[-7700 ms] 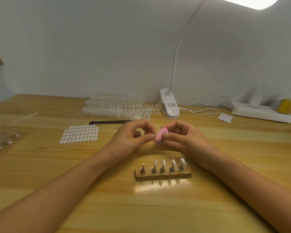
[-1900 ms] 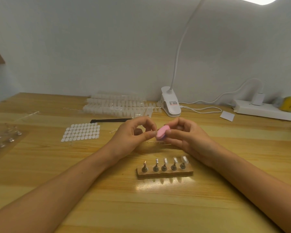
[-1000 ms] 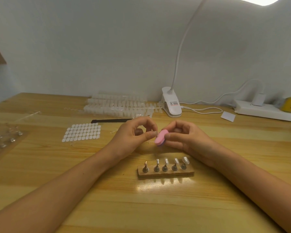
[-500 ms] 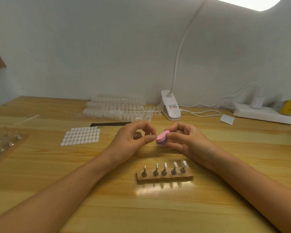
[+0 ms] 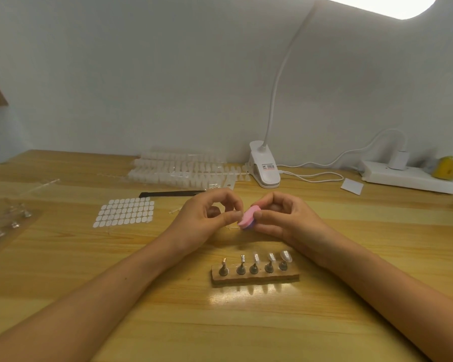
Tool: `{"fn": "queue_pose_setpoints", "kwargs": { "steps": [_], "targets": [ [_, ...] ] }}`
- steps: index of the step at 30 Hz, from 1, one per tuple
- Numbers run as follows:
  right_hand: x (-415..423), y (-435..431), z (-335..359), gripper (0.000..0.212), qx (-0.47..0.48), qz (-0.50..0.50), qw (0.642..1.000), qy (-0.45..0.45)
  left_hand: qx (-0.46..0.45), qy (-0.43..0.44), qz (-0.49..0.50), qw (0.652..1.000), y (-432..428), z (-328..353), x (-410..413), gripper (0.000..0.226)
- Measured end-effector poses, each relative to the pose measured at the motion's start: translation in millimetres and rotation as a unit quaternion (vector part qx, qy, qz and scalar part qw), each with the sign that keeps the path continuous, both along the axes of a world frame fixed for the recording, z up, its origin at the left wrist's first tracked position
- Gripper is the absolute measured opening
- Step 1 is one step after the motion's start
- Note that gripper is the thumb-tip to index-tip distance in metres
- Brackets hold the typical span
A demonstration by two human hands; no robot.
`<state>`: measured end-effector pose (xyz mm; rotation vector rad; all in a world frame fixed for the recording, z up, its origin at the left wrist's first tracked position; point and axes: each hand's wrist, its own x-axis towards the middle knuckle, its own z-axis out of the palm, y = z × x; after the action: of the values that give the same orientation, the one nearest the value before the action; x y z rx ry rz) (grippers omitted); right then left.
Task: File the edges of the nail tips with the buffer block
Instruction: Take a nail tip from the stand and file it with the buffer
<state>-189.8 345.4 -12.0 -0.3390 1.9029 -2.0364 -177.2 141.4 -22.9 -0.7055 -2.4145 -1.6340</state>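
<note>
Five-peg stand (image 5: 255,276) near buffer block (image 5: 247,218), sticker sheet (image 5: 124,216) left, clip lamp (image 5: 264,167) behind

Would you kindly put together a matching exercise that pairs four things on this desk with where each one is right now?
Things:
1. buffer block
2. wooden stand
3. sticker sheet
4. clip lamp

Places:
A. at the back edge of the table, beyond both hands
B. pinched in the fingers of the right hand
C. lying flat, to the left of the left hand
D. closest to the person, between the two forearms

Pairs: 1-B, 2-D, 3-C, 4-A
</note>
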Motion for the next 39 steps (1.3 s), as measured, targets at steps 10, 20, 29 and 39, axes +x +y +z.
{"fn": "queue_pose_setpoints", "kwargs": {
  "steps": [10, 20, 29, 39],
  "targets": [
    [0, 2, 0, 0.033, -0.023, 0.000, 1.000, -0.007, 0.002, 0.005, -0.005, 1.000, -1, 0, 0, 0.004],
    [-4, 12, -3, 0.033, -0.058, -0.080, 0.995, 0.025, 0.005, -0.018, 0.013, 1.000, 0, -1, 1, 0.002],
    [-13, 45, -6, 0.019, 0.355, -0.158, 0.890, 0.239, 0.037, -0.064, 0.040, 0.996, -1, 0, 0, 0.015],
    [13, 1, 6, 0.023, 0.287, 0.004, 0.836, 0.467, -0.024, -0.106, -0.016, 0.994, -1, 5, 1, 0.004]
  ]
}}
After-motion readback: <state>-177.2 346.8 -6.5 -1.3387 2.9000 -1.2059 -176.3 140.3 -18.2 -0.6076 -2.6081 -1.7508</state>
